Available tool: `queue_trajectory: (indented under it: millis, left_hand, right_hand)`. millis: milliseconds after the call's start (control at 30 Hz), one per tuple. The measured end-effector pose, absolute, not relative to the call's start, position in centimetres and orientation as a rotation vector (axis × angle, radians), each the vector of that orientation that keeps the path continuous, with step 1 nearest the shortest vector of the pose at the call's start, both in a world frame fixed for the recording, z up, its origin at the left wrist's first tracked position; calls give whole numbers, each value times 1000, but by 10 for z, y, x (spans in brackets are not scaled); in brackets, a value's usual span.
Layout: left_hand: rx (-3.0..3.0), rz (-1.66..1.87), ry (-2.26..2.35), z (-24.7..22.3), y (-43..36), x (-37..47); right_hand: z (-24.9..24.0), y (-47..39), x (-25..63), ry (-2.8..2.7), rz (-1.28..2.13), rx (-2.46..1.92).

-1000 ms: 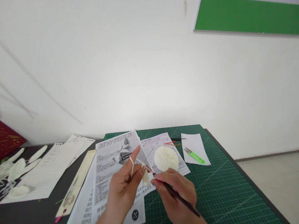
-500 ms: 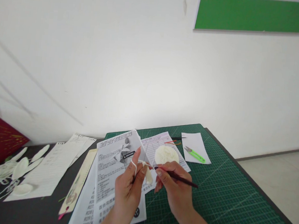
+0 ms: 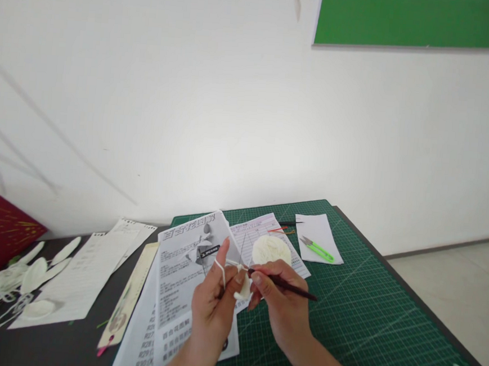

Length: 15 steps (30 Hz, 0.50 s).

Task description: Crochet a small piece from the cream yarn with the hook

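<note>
The left hand (image 3: 213,304) pinches a small white crocheted piece (image 3: 243,290) between thumb and fingers, a strand of yarn (image 3: 220,264) looped round its raised index finger, in front of the printed pattern sheet (image 3: 175,284) at the green cutting mat's (image 3: 357,304) left edge. The right hand (image 3: 284,299) grips a dark-handled crochet hook (image 3: 297,290), its working end at the piece. Just beyond that hand, a cream yarn ball (image 3: 271,249) sits toward the mat's far edge, and green-handled thread snips (image 3: 319,250) lie on white paper (image 3: 319,225) near its far right corner.
</note>
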<state>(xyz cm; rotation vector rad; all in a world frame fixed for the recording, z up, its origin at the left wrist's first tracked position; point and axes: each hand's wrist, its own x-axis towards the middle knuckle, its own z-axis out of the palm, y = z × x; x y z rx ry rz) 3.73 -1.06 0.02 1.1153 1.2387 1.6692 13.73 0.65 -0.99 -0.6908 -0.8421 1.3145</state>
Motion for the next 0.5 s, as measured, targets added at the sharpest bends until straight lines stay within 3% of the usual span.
queue_trajectory:
  millis: [133,333,500]
  left_hand:
    - [971,1664,1092,0,-8,36]
    - [712,1585,1028,6,-7,30]
    - [607,1565,942,19,-9,28]
  right_hand:
    - [-13,6,143,-980,1237,-656]
    - [-19,2,154,-1703,516,-496]
    - [-19,-1,154,-1643,592,-487]
